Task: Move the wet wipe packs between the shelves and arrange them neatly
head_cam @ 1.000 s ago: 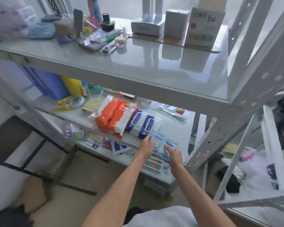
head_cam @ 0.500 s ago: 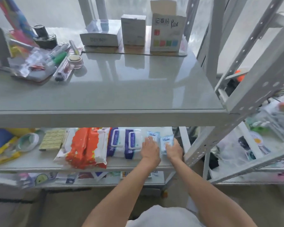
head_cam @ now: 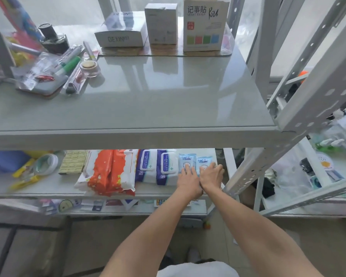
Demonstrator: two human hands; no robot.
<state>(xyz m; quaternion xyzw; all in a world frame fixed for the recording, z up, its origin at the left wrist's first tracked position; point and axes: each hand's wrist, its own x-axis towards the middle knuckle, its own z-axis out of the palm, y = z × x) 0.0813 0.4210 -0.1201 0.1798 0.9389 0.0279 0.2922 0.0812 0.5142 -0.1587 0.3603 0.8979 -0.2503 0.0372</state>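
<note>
On the middle shelf point(head_cam: 48, 185) several wet wipe packs lie in a row: two orange-and-white packs point(head_cam: 110, 172), two blue-and-white packs point(head_cam: 156, 166), then two small light-blue packs side by side at the right end. My left hand point(head_cam: 189, 181) lies flat on the left small pack point(head_cam: 186, 159), fingers spread. My right hand point(head_cam: 211, 174) rests on the right small pack point(head_cam: 203, 161), with its fingers over the pack's right edge. Both packs lie flat on the shelf, and their near halves are hidden under my hands.
The top shelf point(head_cam: 148, 100) carries boxes point(head_cam: 205, 27) at the back and pens, a jar and clutter point(head_cam: 48, 70) at the left. Tape rolls and a yellow box point(head_cam: 74, 162) sit left of the packs. A slanted metal upright point(head_cam: 248, 172) stands just right of my hands.
The two small packs went from held at the shelf's front edge to lying flat beside the blue-and-white packs. My hands have slid back toward me, and my view has risen.
</note>
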